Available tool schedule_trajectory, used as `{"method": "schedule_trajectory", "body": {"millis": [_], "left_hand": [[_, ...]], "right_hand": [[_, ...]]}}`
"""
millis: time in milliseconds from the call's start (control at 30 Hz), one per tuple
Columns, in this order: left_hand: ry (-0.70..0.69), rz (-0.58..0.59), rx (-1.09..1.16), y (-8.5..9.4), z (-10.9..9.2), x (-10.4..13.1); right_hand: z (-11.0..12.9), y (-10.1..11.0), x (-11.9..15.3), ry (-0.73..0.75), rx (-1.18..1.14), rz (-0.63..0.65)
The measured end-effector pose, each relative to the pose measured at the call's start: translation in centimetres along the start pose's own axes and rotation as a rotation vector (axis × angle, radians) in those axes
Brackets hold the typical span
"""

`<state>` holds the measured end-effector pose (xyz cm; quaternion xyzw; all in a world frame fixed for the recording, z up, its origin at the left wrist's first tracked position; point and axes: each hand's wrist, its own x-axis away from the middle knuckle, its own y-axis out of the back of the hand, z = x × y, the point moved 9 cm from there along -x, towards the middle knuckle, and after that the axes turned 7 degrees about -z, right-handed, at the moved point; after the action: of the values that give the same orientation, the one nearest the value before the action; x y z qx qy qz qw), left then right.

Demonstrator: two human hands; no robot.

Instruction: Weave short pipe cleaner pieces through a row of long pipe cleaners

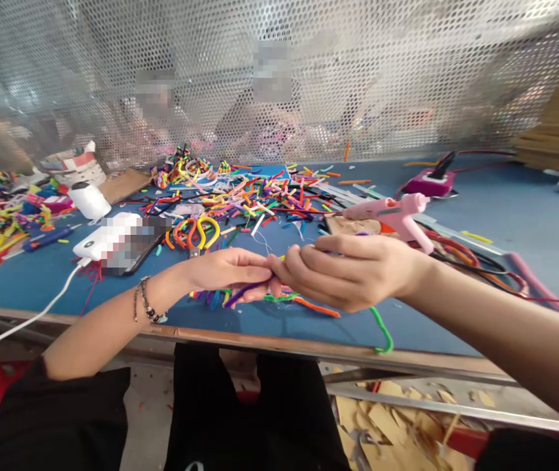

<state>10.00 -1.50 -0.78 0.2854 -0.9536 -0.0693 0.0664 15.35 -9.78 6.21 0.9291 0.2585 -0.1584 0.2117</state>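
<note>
My left hand (240, 271) holds a dark purple pipe cleaner (242, 292) between its fingers, near the table's front edge. Curled fingers of my right hand (340, 268) meet my left fingertips over the same piece; the join is hidden. Under and beside the hands lie an orange pipe cleaner (317, 307) and a bent green one (382, 330), which hangs close to the front edge. Just behind, a pair of scissors with orange and yellow handles (208, 232) rests on the blue table (176, 311).
Beyond my right hand sits a pink glue gun (397, 212). A purple power socket (429, 183) stands at the back right. Many coloured pipe cleaner pieces (244, 196) cover the back middle. A white power bank (107, 235) and a dark phone (144, 245) lie on the left.
</note>
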Motion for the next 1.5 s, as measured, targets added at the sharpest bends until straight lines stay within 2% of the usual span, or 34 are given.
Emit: {"method": "schedule_trajectory", "body": {"millis": [133, 300, 367, 500, 633, 733, 867, 1000, 1100, 1167, 1300, 1400, 1500], "left_hand": [[-0.001, -0.112, 0.000, 0.9, 0.7, 0.0], [0.014, -0.178, -0.038, 1.3, 0.4, 0.2], [0.022, -0.161, -0.022, 1.1, 0.2, 0.3], [0.034, -0.051, 0.060, 0.4, 0.5, 0.4], [0.021, 0.032, 0.123, -0.3, 1.0, 0.5], [-0.006, 0.032, 0.122, -0.4, 1.1, 0.4], [-0.057, -0.037, 0.045, 0.2, 0.7, 0.5], [-0.081, -0.112, -0.101, 1.0, 0.0, 0.7], [-0.098, -0.157, -0.233, 1.5, -0.7, 0.8], [-0.129, -0.189, -0.328, 1.7, -1.2, 0.9], [-0.250, -0.292, -0.533, 2.1, -2.7, 1.3], [-0.443, -0.388, -0.820, 1.9, -4.6, 2.1], [-0.765, -0.484, -1.452, -0.3, -6.9, 3.4]], "right_hand": [[0.2, -0.9, 0.1, 0.019, -0.070, 0.043], [-0.1, -2.3, 0.5, -0.088, -0.149, 0.128], [-0.1, -2.4, 0.5, -0.088, -0.147, 0.107], [0.0, -1.9, 0.1, -0.043, -0.159, 0.020], [-0.1, -1.6, -0.3, -0.023, -0.193, -0.015], [-0.1, -1.5, -0.4, -0.028, -0.145, -0.014], [-0.5, -2.0, -0.1, -0.128, -0.180, 0.022], [-1.1, -3.1, 0.8, -0.304, -0.375, 0.086], [-1.5, -4.1, 1.7, -0.475, -0.604, 0.137], [-1.7, -4.9, 2.2, -0.626, -0.811, 0.173], [-1.8, -6.8, 3.1, -1.018, -1.267, 0.232], [-1.6, -7.9, 3.6, -1.267, -1.498, 0.241], [-1.1, -8.8, 4.2, -1.464, -1.697, 0.215]]}}
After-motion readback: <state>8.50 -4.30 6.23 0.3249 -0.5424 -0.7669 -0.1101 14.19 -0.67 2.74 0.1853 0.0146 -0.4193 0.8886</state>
